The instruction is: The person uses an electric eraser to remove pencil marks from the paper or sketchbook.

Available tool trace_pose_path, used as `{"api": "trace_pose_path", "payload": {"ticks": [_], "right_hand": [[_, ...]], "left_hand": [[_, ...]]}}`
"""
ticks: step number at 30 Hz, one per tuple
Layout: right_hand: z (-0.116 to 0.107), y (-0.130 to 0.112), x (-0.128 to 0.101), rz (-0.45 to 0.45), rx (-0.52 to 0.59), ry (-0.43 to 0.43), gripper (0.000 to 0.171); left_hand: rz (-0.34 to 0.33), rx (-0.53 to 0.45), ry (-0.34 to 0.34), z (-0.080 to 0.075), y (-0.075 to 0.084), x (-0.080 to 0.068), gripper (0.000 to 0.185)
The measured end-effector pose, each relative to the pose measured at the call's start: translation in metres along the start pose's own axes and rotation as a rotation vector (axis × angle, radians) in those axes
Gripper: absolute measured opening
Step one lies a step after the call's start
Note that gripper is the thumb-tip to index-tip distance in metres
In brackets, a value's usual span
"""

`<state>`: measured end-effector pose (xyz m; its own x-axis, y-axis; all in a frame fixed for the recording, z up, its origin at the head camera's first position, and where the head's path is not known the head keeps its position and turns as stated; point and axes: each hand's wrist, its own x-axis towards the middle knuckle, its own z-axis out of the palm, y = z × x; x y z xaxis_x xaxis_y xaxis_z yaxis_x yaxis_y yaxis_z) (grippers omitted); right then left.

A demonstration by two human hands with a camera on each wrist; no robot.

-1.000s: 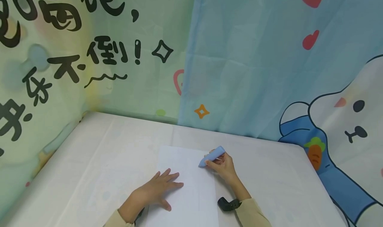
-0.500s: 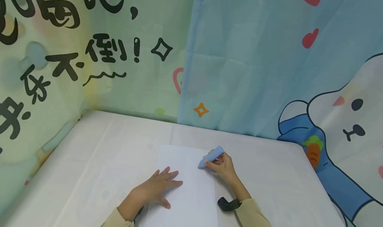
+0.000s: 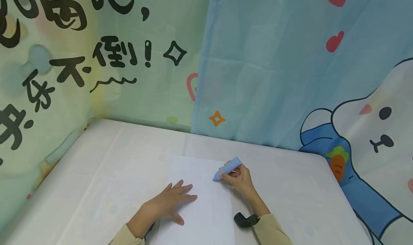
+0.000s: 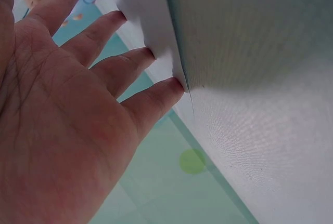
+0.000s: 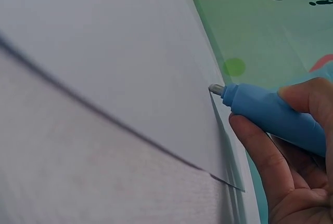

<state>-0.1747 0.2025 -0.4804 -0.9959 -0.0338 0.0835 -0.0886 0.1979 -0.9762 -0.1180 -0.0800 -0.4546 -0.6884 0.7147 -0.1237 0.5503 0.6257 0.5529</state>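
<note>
While pressing flat, fingers (image 3: 184, 191) spread, on white paper sheet (image 3: 206, 209) mid-table (image 3: 113, 159): left hand (image 3: 167, 205) pinning it. Right hand (image 3: 240, 178) gripping blue pen (image 3: 227, 169), fingers curled round barrel, metal tip touching sheet's right edge. Risking, probably: tip catching that edge and creasing or tearing, or sheet sliding on smooth cloth if pinning pressure is easing.

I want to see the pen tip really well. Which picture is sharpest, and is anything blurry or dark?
Right wrist view: the blue pen and its metal tip are sharp, while the near edge of the paper blurs. Left wrist view: the left hand looms soft, and a dim shadow crosses the paper. Head view: evenly lit, no glare, but the pen is tiny.
</note>
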Motion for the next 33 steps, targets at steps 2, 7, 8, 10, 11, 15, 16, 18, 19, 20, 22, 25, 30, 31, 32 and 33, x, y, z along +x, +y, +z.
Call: {"api": "trace_pose_path", "payload": {"ticks": [2, 7, 8, 10, 11, 15, 16, 18, 19, 20, 22, 25, 30, 31, 32, 33], "right_hand": [[0.000, 0.000, -0.001, 0.000, -0.001, -0.001, 0.040], [-0.001, -0.001, -0.002, -0.004, -0.015, 0.003, 0.040], [-0.001, -0.001, -0.002, -0.006, -0.018, 0.003, 0.040], [-0.001, -0.001, -0.003, -0.013, -0.022, -0.003, 0.039], [-0.001, -0.001, -0.003, -0.015, -0.020, -0.006, 0.039], [-0.002, -0.001, -0.006, -0.013, -0.013, -0.020, 0.039], [-0.002, -0.001, -0.007, -0.009, -0.012, -0.023, 0.039], [-0.002, 0.000, -0.009, -0.001, -0.015, -0.023, 0.039], [-0.002, 0.000, -0.010, 0.001, -0.015, -0.024, 0.040], [-0.002, 0.000, -0.010, 0.003, -0.017, -0.025, 0.040], [-0.002, -0.001, -0.012, 0.002, -0.022, -0.030, 0.041], [-0.002, -0.001, -0.013, -0.007, -0.034, -0.036, 0.041], [-0.002, 0.001, -0.012, -0.023, -0.029, -0.026, 0.040], [-0.002, 0.002, -0.012, -0.027, -0.026, -0.024, 0.040], [-0.003, 0.003, -0.011, -0.028, -0.024, -0.020, 0.040], [-0.003, 0.003, -0.011, -0.032, -0.024, -0.014, 0.039]], "left_hand": [[0.000, 0.002, 0.000, 0.000, 0.000, 0.000, 0.078], [0.002, -0.002, 0.002, 0.000, -0.001, 0.000, 0.078], [0.003, -0.006, 0.003, 0.001, -0.001, 0.000, 0.078], [0.003, -0.007, 0.005, 0.001, -0.001, 0.001, 0.078], [0.003, -0.005, 0.006, 0.002, -0.001, 0.001, 0.078], [-0.003, -0.008, 0.006, 0.002, -0.001, 0.001, 0.078], [-0.004, -0.010, 0.005, 0.002, -0.001, 0.001, 0.078], [-0.004, -0.009, 0.005, 0.002, -0.001, 0.001, 0.078], [-0.004, -0.009, 0.006, 0.002, -0.001, 0.001, 0.078], [-0.003, -0.008, 0.006, 0.002, -0.001, 0.001, 0.078], [-0.001, -0.007, 0.007, 0.002, -0.001, 0.001, 0.078], [-0.002, -0.005, 0.006, 0.001, 0.000, 0.000, 0.079], [0.003, -0.007, 0.008, 0.001, 0.000, 0.000, 0.079], [0.005, -0.011, 0.009, 0.001, 0.000, 0.000, 0.078], [0.008, -0.015, 0.010, 0.002, -0.001, 0.000, 0.078], [0.011, -0.022, 0.011, 0.002, -0.002, 0.000, 0.078]]}}
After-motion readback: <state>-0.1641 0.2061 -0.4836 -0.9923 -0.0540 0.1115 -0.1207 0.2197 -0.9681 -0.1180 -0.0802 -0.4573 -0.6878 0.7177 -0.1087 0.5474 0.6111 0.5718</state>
